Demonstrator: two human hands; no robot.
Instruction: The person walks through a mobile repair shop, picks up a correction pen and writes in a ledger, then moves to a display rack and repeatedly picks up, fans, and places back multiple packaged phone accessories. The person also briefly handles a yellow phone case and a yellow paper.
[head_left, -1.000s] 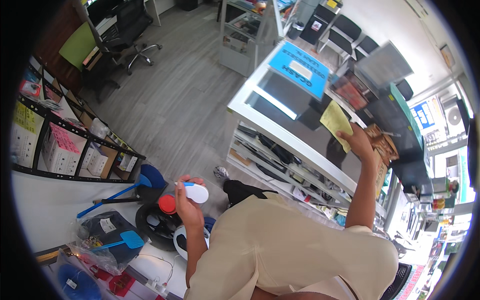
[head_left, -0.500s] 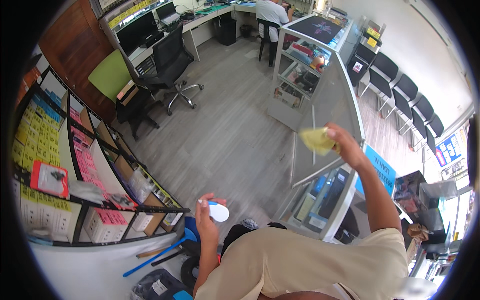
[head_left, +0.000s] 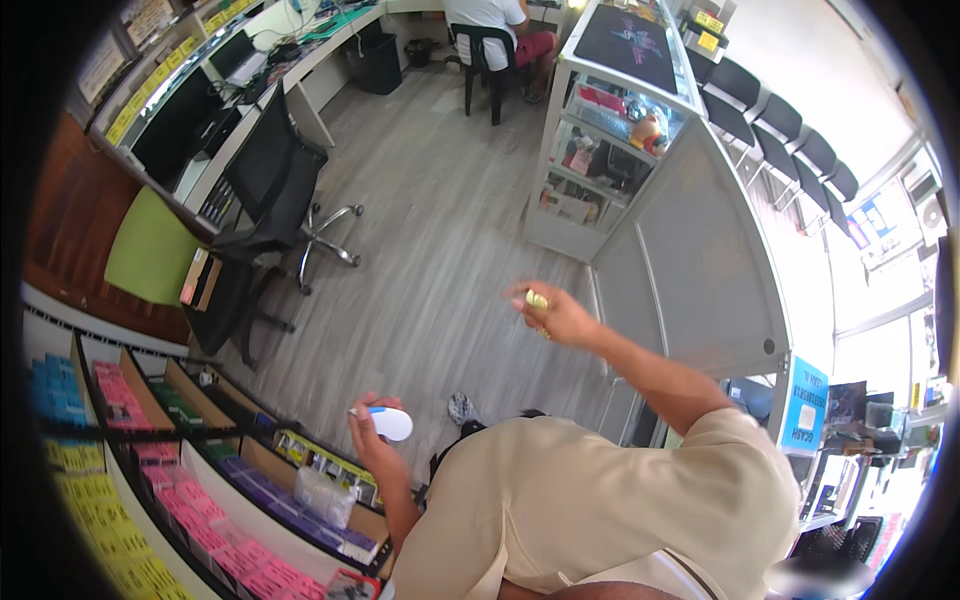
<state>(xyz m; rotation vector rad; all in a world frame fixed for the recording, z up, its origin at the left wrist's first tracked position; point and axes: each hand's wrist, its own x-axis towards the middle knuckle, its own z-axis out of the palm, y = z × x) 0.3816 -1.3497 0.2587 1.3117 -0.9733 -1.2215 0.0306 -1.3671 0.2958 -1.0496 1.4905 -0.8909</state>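
In my left hand (head_left: 376,446), held low in front of me, is a white oval object (head_left: 392,425) with a blue part near my fingers; its exact kind is not clear. My right arm reaches forward over the floor. Bunched inside my right hand (head_left: 568,322) is a yellow cloth (head_left: 537,300), only bits of which show between the curled fingers. Its fingertips are slightly blurred.
At left, a shelf of small pink boxes (head_left: 205,500) stands close to my left arm. A black office chair (head_left: 270,170) and a green-backed chair (head_left: 150,245) are beyond it. A grey counter panel (head_left: 690,240) flanks my right; a seated person (head_left: 490,40) is far ahead.
My right hand has come inward and left from beside the counter panel, and the spread cloth is now bunched up. The view has shifted, bringing the shelf closer; the left hand keeps its white object.
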